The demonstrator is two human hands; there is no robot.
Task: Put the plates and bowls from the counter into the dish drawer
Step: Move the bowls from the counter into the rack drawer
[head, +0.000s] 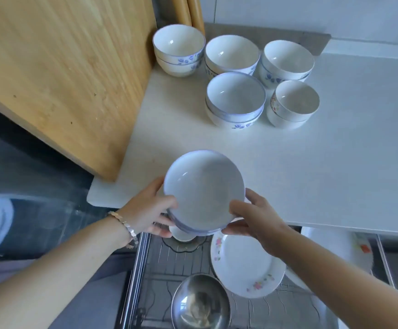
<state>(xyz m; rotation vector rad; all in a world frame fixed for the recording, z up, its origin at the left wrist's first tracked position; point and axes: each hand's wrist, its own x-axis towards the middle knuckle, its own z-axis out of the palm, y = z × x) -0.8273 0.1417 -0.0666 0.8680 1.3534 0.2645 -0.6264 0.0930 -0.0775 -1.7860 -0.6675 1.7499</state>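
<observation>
Bowls [203,191] gripped by left hand [145,210], right hand [255,217], drawer [160,264] below (floral plate [245,264], steel bowl [200,302] inside)

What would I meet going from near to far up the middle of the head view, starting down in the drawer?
Steel bowl → floral plate → stack of shallow dishes, gripped by the left hand and right hand → blue-rimmed bowl stack on the counter → white bowl stack behind it.

Home kitchen, this: white counter [312,174] with stacked bowls [236,100] at the far side, wooden chopping board [62,67] on the left, and near us a wire dish drawer [160,269] holding a flowered plate [245,262] and steel bowl [200,302].
</observation>
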